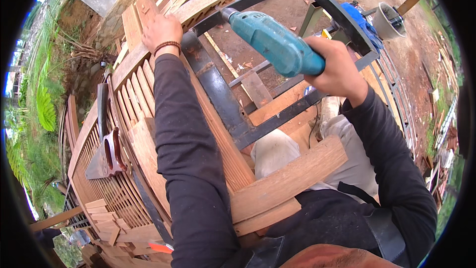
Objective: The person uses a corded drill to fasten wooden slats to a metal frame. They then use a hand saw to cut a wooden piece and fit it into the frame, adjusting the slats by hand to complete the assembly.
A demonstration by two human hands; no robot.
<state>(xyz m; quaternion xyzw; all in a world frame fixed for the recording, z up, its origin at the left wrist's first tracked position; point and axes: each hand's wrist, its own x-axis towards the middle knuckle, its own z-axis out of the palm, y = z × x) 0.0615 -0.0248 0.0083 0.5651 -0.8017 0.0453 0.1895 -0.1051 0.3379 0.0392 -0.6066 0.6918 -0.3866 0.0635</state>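
A teal power drill (277, 42) is gripped in my right hand (339, 69), its body slanting up to the left. The drill's metal chuck points at the end of a thick wooden rail (206, 5) with a row of slots along its side; I cannot tell if a bit touches the wood. My left hand (162, 33), a beaded bracelet on its wrist, is closed on a short wooden board (147, 9) beside that rail. Below it runs a slatted wooden frame (134, 92). A curved wooden piece (292, 178) crosses the near end of a long grooved board (213, 119).
A black metal frame (213, 97) stands right of the boards. On the left, a handsaw (106, 159) and a hammer (102, 109) lie on slatted panels (114, 191). A white bucket (389, 22) and blue cloth (362, 22) are at the far right. Timber strips are stacked behind.
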